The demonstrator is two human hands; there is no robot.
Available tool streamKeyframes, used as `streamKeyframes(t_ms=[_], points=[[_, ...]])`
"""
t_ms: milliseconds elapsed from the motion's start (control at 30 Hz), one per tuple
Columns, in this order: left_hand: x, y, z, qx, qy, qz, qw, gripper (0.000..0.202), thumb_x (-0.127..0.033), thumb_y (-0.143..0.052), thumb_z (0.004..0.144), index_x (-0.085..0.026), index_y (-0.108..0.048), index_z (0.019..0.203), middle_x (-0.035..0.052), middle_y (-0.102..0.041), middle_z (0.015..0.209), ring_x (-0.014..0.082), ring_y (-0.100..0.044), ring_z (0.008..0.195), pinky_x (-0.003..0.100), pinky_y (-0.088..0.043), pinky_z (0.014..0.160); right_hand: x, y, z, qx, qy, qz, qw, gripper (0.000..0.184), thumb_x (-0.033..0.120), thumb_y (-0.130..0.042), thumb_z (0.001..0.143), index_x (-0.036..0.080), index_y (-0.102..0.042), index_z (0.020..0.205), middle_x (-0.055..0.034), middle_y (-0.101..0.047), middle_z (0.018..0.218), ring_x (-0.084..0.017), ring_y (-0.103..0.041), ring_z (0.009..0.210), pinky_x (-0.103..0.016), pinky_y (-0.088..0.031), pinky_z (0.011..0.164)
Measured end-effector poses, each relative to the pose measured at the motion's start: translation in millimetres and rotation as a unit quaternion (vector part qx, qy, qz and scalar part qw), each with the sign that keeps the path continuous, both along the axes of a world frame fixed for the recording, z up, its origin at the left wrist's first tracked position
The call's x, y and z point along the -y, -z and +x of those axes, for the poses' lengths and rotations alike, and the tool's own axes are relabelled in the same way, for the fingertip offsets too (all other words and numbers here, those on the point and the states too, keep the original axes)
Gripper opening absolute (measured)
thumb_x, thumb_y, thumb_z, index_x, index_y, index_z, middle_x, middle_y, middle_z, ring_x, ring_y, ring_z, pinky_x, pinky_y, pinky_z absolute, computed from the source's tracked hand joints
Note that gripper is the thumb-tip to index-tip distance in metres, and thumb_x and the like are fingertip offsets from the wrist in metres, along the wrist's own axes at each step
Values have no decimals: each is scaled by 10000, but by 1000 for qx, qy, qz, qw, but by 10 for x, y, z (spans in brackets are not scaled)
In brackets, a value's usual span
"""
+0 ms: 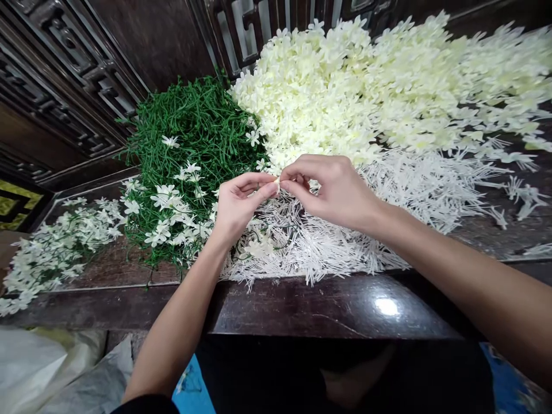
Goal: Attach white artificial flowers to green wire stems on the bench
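My left hand (241, 198) and my right hand (330, 187) meet fingertip to fingertip above the piles. Pinched between them is a small pale artificial flower (276, 181), mostly hidden by the fingers. Just beyond my hands lies a large heap of cream artificial blossoms (328, 92). Under and to the right of them spreads a pile of thin white plastic stamens (345, 241). A mound of green plastic stems (185, 121) sits to the left, with several white flowers on stems (168, 204) resting on its near side.
A bunch of flowered stems (64, 253) lies at the far left of the dark wooden bench (310, 307). Carved wooden panels (164, 40) rise behind the piles. Pale plastic sacks (56, 368) lie below at lower left, beside something blue (194, 388).
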State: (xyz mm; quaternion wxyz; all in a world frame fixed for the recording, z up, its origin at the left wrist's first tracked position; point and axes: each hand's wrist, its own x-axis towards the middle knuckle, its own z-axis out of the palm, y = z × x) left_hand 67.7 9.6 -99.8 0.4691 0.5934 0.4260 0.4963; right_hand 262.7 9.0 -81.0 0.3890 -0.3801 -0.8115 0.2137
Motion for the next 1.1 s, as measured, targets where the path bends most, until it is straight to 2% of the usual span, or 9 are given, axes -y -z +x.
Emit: streamKeyframes(t_ms=[100,200,300,400,500,600,767,867,1100], points=[[25,-41,7,-18,-2,7,1000,144,-290,-873,733,-220,-800,836,18,-793,819,134,-731,722,314,-652,767,1,12,-8,2,2,4,1000,175,166,-587,922,150,-760,898,-64,-735,825,-156,-609,672,-338,-506,635],[37,-77,11,-27,4,21,999,101,-256,-864,737,-227,-808,814,9,-791,790,123,-719,692,300,-644,749,8,12,-12,-29,17,-39,999,164,204,-625,917,128,-756,855,-67,-730,779,-154,-612,637,-338,-520,618],[26,-74,4,-26,-11,29,999,121,-283,-867,740,-224,-811,830,18,-797,811,130,-725,705,301,-645,748,23,-7,-17,-49,21,-82,995,180,250,-647,926,148,-759,829,-58,-731,762,-158,-629,642,-369,-561,670],[5,-40,-9,-10,-29,24,999,146,-298,-866,746,-210,-809,848,27,-804,848,134,-738,734,298,-651,768,39,-26,-29,-33,5,-79,996,164,203,-629,930,144,-761,851,-70,-737,798,-166,-643,680,-409,-583,743],[-5,-13,-22,11,-8,20,1000,130,-274,-859,757,-211,-809,859,20,-803,855,128,-749,736,285,-658,775,46,-33,-41,-23,9,-81,996,151,146,-613,916,123,-756,872,-81,-736,810,-178,-659,709,-437,-592,786],[0,-16,-27,16,5,25,1000,122,-254,-862,754,-212,-813,857,15,-802,841,122,-751,719,269,-662,752,52,-42,-43,-51,17,-106,993,142,155,-619,906,126,-746,850,-80,-738,817,-199,-681,755,-462,-601,819],[8,-40,-16,16,-1,39,999,124,-232,-874,739,-203,-819,846,14,-802,824,109,-743,710,237,-656,728,73,-68,-43,-106,-2,-142,984,87,203,-670,879,148,-738,881,-82,-754,861,-208,-699,763,-433,-625,770],[10,-42,-4,18,2,49,999,104,-212,-867,742,-211,-820,834,5,-800,814,100,-736,700,229,-652,718,82,-76,-39,-117,-2,-139,983,79,192,-668,882,155,-738,889,-79,-753,833,-198,-698,720,-409,-631,710],[17,-66,10,-6,6,73,997,100,-202,-861,743,-217,-821,833,6,-803,808,100,-726,696,231,-636,716,65,-50,-20,-49,5,-71,996,148,149,-629,901,167,-775,901,-85,-772,830,-212,-711,699,-433,-635,679]])
